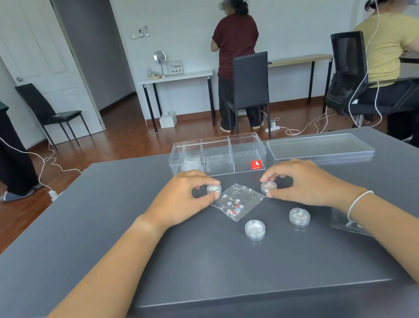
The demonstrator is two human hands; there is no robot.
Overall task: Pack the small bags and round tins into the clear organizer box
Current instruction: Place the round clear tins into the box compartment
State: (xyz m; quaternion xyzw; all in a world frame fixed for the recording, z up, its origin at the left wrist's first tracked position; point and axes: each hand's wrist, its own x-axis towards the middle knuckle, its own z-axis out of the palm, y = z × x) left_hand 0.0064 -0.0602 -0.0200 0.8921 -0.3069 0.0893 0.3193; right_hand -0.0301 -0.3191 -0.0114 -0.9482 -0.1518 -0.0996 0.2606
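Clear round tins, mid-frame: one (214,189) is pinched by the left hand (181,199), another (268,186) by the right hand (304,184). Both should be lifted level into the organizer box (218,168), upper centre.

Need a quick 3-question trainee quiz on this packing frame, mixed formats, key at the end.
1. True or false: the lid is on the organizer box.
2. How many round tins lie loose on the table, in neither hand?
3. What lies between the left hand and the right hand? A) a flower-print small bag B) a red pen C) a mirror

Key
1. False: it lies on the table to the right of the box.
2. Two: one and another. Each hand pinches a further tin: left, right.
3. A: the bag.
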